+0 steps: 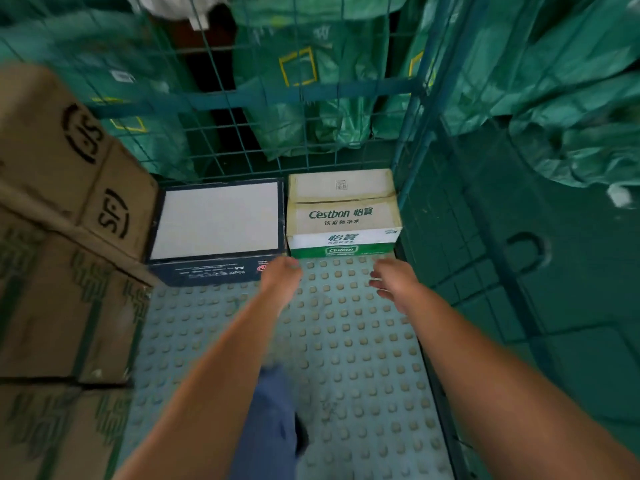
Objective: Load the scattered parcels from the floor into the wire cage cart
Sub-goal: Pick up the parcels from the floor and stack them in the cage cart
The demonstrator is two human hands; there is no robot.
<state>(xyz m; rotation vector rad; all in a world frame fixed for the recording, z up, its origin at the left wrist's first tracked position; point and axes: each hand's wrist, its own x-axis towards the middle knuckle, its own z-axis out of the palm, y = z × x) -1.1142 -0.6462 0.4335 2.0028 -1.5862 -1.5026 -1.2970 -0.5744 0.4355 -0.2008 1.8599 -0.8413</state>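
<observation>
Two hands reach together: your left hand (281,276) and right hand (393,277) are open and empty, just before the water carton (343,211), equally near.

Green sacks (304,74) marked with yellow squares hang behind the mesh at twelve o'clock; more green sacks (571,98) pile at two o'clock, above the dark green floor (519,271) at three o'clock. A blue trouser leg (266,427) shows at six o'clock

Both forearms are bare, without sleeves; one blue trouser leg (266,420) and a dark shoe (302,436) show.
</observation>
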